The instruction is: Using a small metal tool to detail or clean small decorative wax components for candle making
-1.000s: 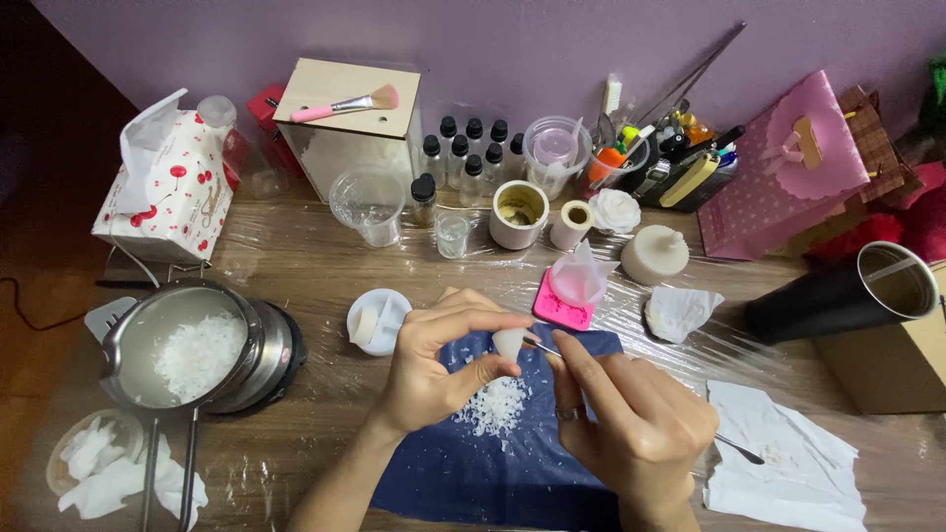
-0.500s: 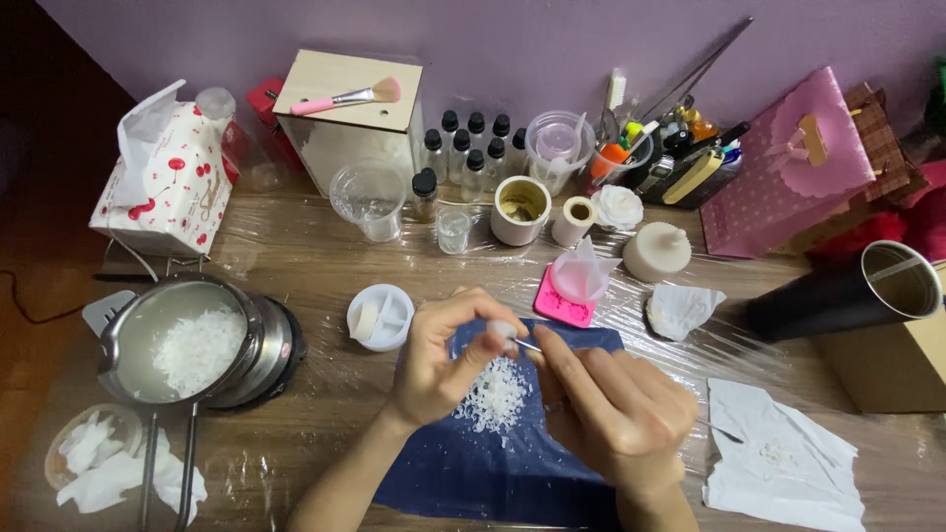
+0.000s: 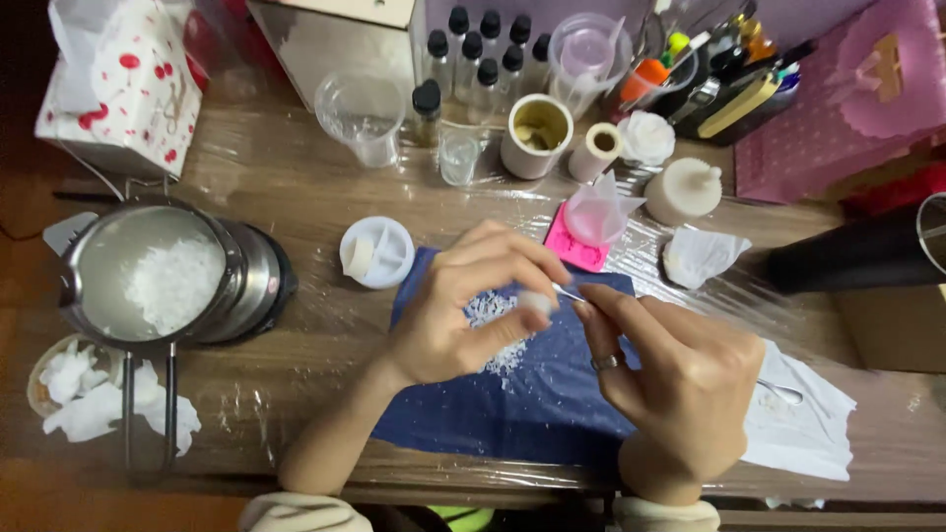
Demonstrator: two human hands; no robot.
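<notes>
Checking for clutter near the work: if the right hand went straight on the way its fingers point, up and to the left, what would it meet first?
Probably the small white piece pinched by the left hand, right beyond the right hand.

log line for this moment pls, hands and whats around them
left hand: pinches small white piece | right hand: thin metal tool at piece | below: white flakes on blue cloth

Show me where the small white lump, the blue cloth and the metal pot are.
small white lump (image 3: 535, 302), head view, on its rounded side at the left fingertips.
blue cloth (image 3: 552, 399), head view, on its bare middle.
metal pot (image 3: 94, 258), head view, on its inner wall.
</notes>
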